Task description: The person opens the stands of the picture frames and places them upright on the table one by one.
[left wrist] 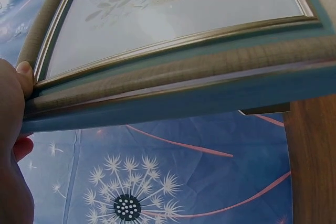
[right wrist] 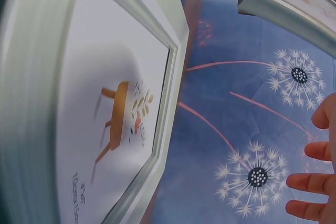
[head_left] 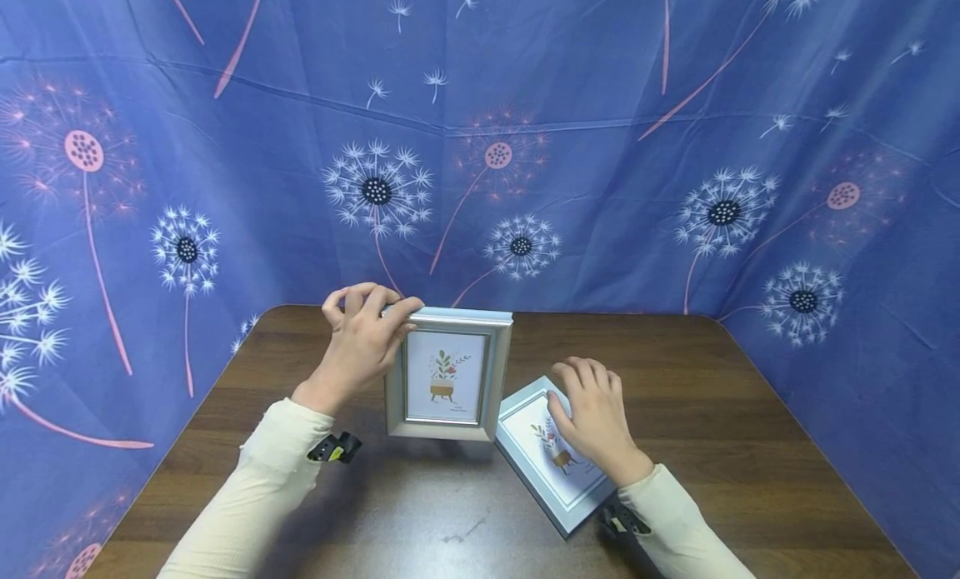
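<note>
My left hand (head_left: 360, 337) grips a beige picture frame (head_left: 446, 396) with a blue outer edge at its upper left corner. This frame stands upright, its potted-plant print facing me, and seems held off the tabletop. In the left wrist view, the thumb lies on the front moulding, and most of the fingers are hidden. A second picture frame (right wrist: 170, 98), pale blue-green with a similar print, lies face up and turned at an angle. Over its right part hovers my right hand (head_left: 596, 412), fingers loosely bent and spread, holding nothing; the right wrist view shows them apart from the frame.
A brown wooden table (head_left: 697, 429) is under both hands. Close behind its far edge hangs a blue cloth (head_left: 600, 187) with dandelion patterns, which also runs along both sides. The two frames are close together near the middle of the table.
</note>
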`<state>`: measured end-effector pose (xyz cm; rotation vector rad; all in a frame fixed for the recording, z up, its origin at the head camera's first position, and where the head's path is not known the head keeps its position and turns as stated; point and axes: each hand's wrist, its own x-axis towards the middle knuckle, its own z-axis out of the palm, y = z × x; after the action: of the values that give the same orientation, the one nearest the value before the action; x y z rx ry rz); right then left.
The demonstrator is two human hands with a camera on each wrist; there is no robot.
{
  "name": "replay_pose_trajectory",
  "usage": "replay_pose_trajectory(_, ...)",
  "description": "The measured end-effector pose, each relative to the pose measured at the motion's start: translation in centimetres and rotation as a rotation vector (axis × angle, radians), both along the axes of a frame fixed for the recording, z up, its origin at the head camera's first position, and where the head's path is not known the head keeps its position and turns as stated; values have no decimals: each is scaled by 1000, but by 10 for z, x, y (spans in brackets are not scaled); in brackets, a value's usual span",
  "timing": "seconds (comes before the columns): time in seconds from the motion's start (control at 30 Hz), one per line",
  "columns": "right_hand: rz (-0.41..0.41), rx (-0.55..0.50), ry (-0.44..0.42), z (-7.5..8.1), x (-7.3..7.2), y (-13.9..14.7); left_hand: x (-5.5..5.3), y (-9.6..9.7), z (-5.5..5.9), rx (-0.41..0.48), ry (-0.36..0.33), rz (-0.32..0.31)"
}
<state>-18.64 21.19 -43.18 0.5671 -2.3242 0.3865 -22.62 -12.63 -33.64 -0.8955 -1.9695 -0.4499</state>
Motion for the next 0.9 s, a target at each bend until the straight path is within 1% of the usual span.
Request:
replay_pose_trajectory(0.13,7,-13,0,-1,2,-3,0,0,-1,7,-25,9)
replay_pose_trajectory(0.27,17,-23,4,-1,4,-7,1,0,-1,11,-35,12)
replay_pose_trajectory(0.4,28,-26,19,-1,5,-12,1,0,-1,13,-37,14)
replay_pose_trajectory(0.57,24,-21,20,-2,7,-17,1,1,1,19,-36,15)
replay_pose_trajectory(0.9,31,-2,30,-6,12,-31,0,3,0,31,-17,12)
